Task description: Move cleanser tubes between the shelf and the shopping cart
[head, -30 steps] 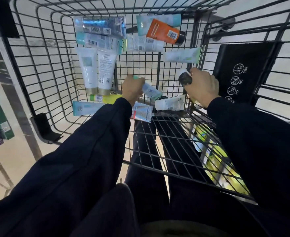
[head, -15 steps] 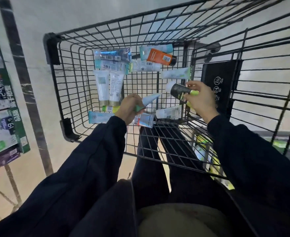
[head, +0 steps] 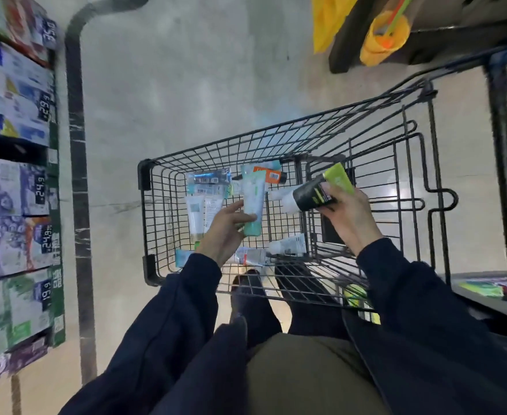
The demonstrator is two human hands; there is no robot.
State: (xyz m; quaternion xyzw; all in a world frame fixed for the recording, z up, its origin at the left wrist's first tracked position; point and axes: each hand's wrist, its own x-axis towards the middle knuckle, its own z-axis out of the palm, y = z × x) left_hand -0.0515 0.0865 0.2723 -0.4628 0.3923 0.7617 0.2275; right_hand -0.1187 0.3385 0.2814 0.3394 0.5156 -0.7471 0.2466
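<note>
A: Head view: the left hand (head: pixel 227 232) has its fingers wrapped round a pale teal tube (head: pixel 253 205); the right hand (head: pixel 346 212) grips a black-and-lime tube (head: pixel 321 191). Both tubes are above the shopping cart (head: pixel 276 136).

B: Advice?

A: I'd clear the cart's rim before swinging toward the shelf (head: pixel 16 187) at left, keeping both grips firm.

B: Pose?

A: Forearms are reaching forward, the right hand raised higher, with its tube's cap pointing left.

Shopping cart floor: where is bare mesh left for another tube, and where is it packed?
Bare mesh lies in the middle of the black wire shopping cart, between the two upright white tubes and the white tube by the near wall. The far-left corner is crowded with stacked blue-silver tubes and an orange tube.
</note>
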